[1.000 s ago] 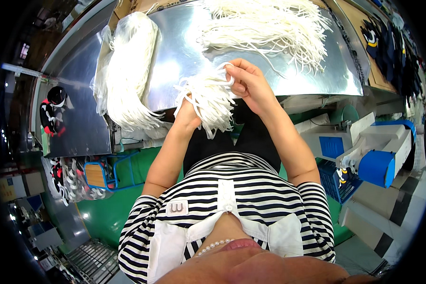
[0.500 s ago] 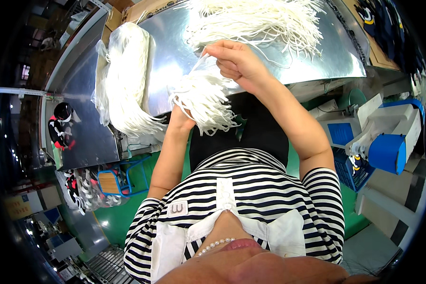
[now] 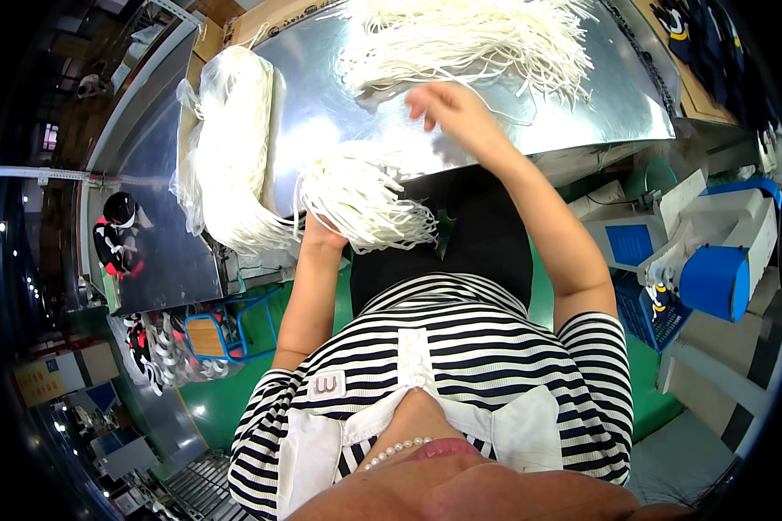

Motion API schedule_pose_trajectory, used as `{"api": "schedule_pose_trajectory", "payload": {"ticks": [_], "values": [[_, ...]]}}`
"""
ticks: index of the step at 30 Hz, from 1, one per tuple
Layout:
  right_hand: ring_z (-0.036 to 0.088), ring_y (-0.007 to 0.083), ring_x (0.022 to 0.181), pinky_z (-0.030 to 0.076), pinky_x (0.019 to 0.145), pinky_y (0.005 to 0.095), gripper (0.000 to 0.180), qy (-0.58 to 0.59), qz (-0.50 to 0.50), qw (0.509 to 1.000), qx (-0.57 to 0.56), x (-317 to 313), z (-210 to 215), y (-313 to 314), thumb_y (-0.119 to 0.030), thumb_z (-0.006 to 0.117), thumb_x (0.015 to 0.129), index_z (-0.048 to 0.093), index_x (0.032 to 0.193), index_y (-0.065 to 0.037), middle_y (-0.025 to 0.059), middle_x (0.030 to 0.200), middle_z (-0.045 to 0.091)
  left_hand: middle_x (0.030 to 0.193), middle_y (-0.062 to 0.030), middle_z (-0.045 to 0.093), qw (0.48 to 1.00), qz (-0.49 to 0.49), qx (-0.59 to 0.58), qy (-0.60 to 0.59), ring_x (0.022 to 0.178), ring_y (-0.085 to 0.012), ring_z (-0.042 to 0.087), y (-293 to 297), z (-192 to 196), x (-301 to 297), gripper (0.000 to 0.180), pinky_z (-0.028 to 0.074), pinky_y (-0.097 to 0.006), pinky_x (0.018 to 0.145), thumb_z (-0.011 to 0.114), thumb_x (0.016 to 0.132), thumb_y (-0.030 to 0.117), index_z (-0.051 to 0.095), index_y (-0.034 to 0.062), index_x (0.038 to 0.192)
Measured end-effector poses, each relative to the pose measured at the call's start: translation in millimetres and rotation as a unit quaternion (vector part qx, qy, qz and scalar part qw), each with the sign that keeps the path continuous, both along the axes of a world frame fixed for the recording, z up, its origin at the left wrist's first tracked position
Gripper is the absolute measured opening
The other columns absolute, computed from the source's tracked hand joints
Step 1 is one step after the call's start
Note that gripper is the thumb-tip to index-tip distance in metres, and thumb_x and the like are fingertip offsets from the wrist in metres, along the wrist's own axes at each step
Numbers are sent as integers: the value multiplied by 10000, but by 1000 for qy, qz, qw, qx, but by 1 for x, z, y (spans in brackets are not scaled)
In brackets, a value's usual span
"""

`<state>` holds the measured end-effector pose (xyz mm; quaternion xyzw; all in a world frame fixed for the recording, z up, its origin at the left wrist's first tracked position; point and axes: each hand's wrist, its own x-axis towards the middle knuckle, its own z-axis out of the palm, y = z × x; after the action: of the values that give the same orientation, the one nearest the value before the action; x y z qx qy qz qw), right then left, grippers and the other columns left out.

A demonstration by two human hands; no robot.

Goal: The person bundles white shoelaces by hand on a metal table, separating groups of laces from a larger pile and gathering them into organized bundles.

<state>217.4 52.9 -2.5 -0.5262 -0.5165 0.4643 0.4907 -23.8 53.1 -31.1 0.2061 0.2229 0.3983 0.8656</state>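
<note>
A bundle of thin white cords (image 3: 369,204) rests in my left hand (image 3: 325,233) at the table's near edge. The bundle hides most of that hand's fingers, and the loose cord ends fan out to the right. Above the metal tabletop, my right hand (image 3: 457,117) is raised with its fingers loosely bent and apart, and I see nothing in it. Just beyond it lies a large spread pile of white cords (image 3: 469,52). To the left, a long thick hank of white cords (image 3: 235,148) sits partly in clear plastic wrap.
The shiny metal table (image 3: 308,95) ends close in front of my body. A dark side table (image 3: 165,252) at left carries a black and red item (image 3: 113,239). On the right stand a white and blue machine (image 3: 712,260) and a blue basket (image 3: 647,317). A blue-framed stool (image 3: 207,337) is at lower left.
My right hand has let go of the cord strand it was pinching and moved right, its fingers loosening. The bundle in my left hand now lies flatter and fuller.
</note>
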Motion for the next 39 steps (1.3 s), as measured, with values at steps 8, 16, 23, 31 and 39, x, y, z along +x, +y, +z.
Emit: {"api": "schedule_pose_trajectory", "payload": {"ticks": [8, 16, 23, 31, 39], "values": [[541, 68, 749, 451, 651, 210, 167, 45, 8, 999, 6, -22, -36, -22, -186, 628, 881, 636, 964, -41, -14, 841, 609, 1144, -151, 624, 999, -9, 2, -40, 993, -254, 636, -2, -4, -1, 382, 544, -402, 847, 468, 957, 290, 535, 1, 1198], [352, 8, 519, 257, 468, 159, 122, 344, 72, 934, -70, -20, -22, -25, -174, 616, 907, 559, 961, -80, -45, 690, 555, 1130, -140, 632, 999, -2, -12, -36, 987, -258, 635, -4, 1, 0, 381, 537, -401, 854, 472, 954, 294, 543, 3, 1190], [346, 11, 505, 250, 452, 170, 130, 418, 71, 903, -66, -20, -15, -29, -172, 564, 938, 557, 997, -56, -27, 676, 550, 1097, -117, 644, 997, 0, -46, -63, 983, -259, 633, 0, -6, 3, 365, 525, -414, 863, 448, 956, 326, 563, 37, 1146], [392, 20, 519, 252, 438, 165, 167, 271, 173, 924, -207, -22, -10, -57, -121, 599, 906, 583, 1029, -9, 45, 770, 615, 1042, -103, 651, 998, 47, -39, -32, 942, -246, 638, 9, -4, -5, 324, 533, -400, 837, 443, 957, 306, 577, 43, 1091], [336, 18, 475, 236, 436, 187, 190, 289, 76, 944, -137, -28, -15, -53, -166, 601, 907, 616, 1038, -29, -37, 643, 543, 1056, -100, 644, 993, 55, -95, -39, 924, -226, 642, 7, -1, 8, 300, 541, -367, 817, 452, 962, 264, 551, 39, 1135]]}}
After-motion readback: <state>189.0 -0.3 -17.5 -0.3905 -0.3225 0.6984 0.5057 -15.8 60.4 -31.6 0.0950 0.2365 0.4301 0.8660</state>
